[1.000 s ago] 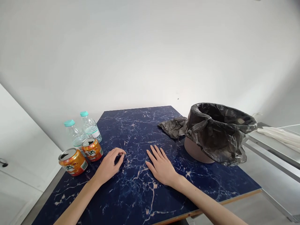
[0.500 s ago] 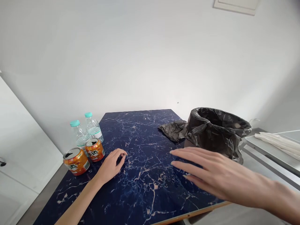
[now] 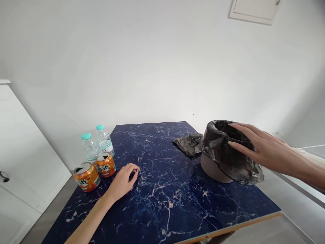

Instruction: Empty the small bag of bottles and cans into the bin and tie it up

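Observation:
My left hand (image 3: 124, 181) rests on the dark blue marbled table (image 3: 157, 203), its fingers curled and the thumb tip close to the index finger, with nothing held. Just left of it stand two opened orange drink cans (image 3: 106, 166), and behind these are two clear plastic bottles (image 3: 105, 144) with turquoise caps. On the right, my right hand (image 3: 261, 145) is spread over the opening of a trash bin (image 3: 214, 169) lined with a black plastic bag (image 3: 228, 156). Whether those fingers touch the bag is unclear. The hand hides part of the rim.
A loose end of black plastic (image 3: 189, 143) lies on the table left of the bin. A white cabinet (image 3: 25, 162) stands at the left. The wall (image 3: 152, 67) rises behind the table, and the wooden front edge (image 3: 243, 222) shows at lower right.
My right hand has moved up and to the right, from in front of the bin to over its opening. More of the bin's lower side shows. My left hand stays on the table.

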`<state>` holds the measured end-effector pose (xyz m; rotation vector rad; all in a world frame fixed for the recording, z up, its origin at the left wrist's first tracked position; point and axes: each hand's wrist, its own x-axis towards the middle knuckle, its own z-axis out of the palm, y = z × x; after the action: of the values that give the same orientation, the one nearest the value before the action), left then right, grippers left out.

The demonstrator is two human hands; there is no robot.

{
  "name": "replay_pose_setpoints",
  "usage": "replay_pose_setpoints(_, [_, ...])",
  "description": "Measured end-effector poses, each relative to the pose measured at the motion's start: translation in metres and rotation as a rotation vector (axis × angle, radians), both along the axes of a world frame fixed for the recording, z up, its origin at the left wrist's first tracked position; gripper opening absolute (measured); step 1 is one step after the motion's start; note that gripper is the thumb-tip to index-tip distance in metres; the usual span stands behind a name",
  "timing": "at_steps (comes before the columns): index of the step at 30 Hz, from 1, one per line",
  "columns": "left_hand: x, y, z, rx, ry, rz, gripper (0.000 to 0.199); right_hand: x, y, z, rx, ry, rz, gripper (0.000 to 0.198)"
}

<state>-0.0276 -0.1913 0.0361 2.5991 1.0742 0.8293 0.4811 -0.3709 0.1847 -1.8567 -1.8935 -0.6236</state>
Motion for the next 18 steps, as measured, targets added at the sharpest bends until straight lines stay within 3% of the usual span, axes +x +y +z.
replay_pose_setpoints(4, [0.0, -0.002, 0.001, -0.003, -0.003, -0.002, 0.024, 0.028, 0.002, -0.01, -0.084, 0.06, 0.033, 0.069])
replay_pose_setpoints(8, [0.0, -0.003, 0.002, -0.001, -0.006, -0.004, 0.026, 0.035, 0.001, -0.011, -0.069, 0.082, 0.069, 0.075])
replay_pose_setpoints(13, [0.0, -0.004, 0.003, 0.001, -0.005, -0.003, 0.027, 0.008, -0.008, -0.004, -0.06, 0.175, 0.166, 0.058])
replay_pose_setpoints(18, [0.0, -0.004, 0.001, 0.0, -0.006, -0.003, 0.026, -0.046, -0.021, 0.0, 0.01, 0.11, 0.369, 0.038])
